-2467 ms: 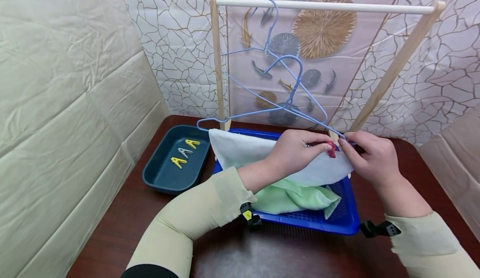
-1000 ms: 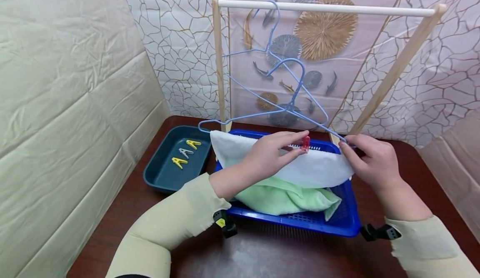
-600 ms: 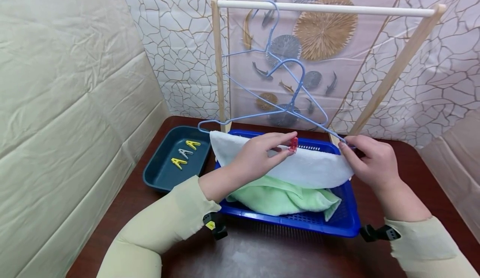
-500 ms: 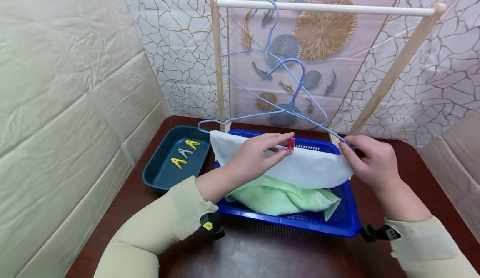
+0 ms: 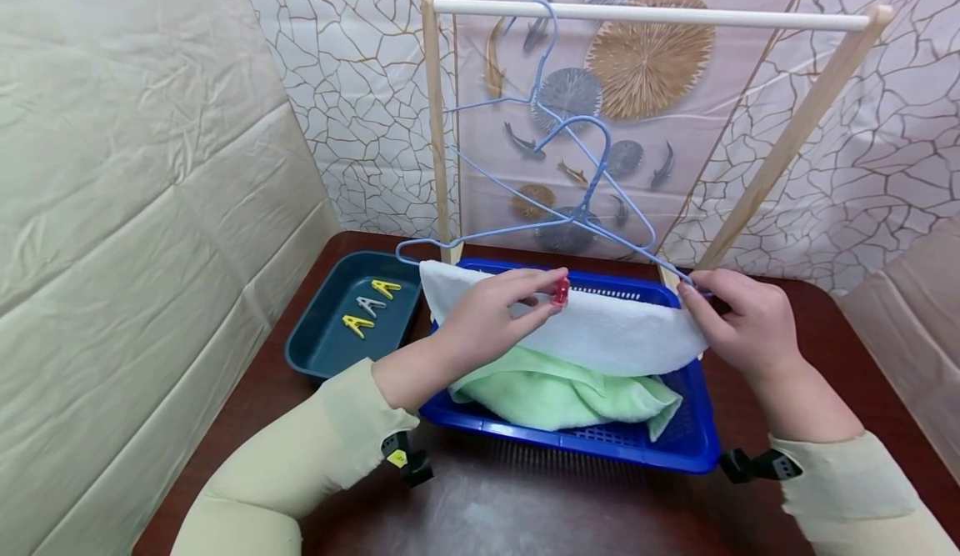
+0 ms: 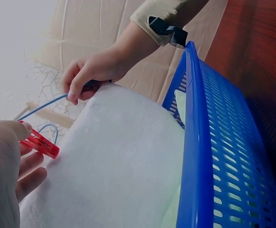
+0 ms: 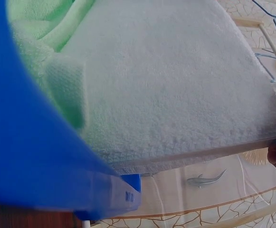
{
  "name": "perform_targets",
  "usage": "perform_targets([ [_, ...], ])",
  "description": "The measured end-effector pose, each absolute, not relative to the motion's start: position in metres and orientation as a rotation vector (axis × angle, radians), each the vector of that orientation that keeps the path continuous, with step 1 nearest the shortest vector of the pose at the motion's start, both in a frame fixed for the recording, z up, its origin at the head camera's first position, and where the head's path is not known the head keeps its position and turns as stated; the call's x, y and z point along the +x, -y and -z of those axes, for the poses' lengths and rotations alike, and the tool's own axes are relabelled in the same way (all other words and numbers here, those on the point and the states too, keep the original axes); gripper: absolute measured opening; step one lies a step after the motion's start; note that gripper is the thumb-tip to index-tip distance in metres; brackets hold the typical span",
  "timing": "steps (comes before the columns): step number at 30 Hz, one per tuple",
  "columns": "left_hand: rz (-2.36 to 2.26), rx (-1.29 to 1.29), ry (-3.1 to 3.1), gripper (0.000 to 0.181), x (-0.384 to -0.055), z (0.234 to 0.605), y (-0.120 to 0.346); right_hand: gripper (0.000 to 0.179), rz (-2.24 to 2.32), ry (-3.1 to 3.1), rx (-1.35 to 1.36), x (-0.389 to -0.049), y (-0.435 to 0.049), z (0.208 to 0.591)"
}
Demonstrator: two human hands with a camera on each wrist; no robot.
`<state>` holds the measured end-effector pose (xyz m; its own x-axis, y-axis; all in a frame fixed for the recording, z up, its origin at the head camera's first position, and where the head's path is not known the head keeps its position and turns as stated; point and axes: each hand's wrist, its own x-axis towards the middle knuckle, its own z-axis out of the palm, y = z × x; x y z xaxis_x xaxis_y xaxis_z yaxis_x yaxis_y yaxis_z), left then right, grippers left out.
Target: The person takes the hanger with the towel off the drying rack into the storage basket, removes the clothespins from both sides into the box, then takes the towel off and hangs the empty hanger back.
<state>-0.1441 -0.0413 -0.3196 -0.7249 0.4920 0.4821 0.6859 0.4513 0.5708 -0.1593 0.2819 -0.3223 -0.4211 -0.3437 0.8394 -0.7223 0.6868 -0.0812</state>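
Observation:
My left hand [image 5: 480,314] pinches a red clothespin [image 5: 561,292] between thumb and fingers, in front of the upper edge of a white towel [image 5: 622,335]. In the left wrist view the clothespin [image 6: 42,144] points toward the towel's edge. The towel hangs from the bottom of a blue hanger [image 5: 510,229]. At the hanger's right end, my right hand [image 5: 750,318] grips the wire, close to the towel's corner. The right wrist view shows the towel [image 7: 176,80] large, with only part of that hand at the edge.
Below lies a light green towel [image 5: 570,398] in a blue basket [image 5: 701,439]. A dark tray [image 5: 315,356] at left holds two yellow clothespins [image 5: 357,325] and a grey clothespin [image 5: 370,306]. Behind, another blue hanger [image 5: 540,64] hangs from the rack's white bar [image 5: 675,14].
My left hand has moved left with the red clothespin, away from the hanger's right end to the towel's middle. The right hand has kept its grip on the hanger.

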Motion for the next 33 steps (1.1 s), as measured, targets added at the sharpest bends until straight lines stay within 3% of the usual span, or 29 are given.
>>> perform_targets([
  [33,1.064,-0.826,2.449,0.041,-0.131,0.322,0.097,0.045,-0.558,2.051,0.823,-0.156,-0.284,0.312],
])
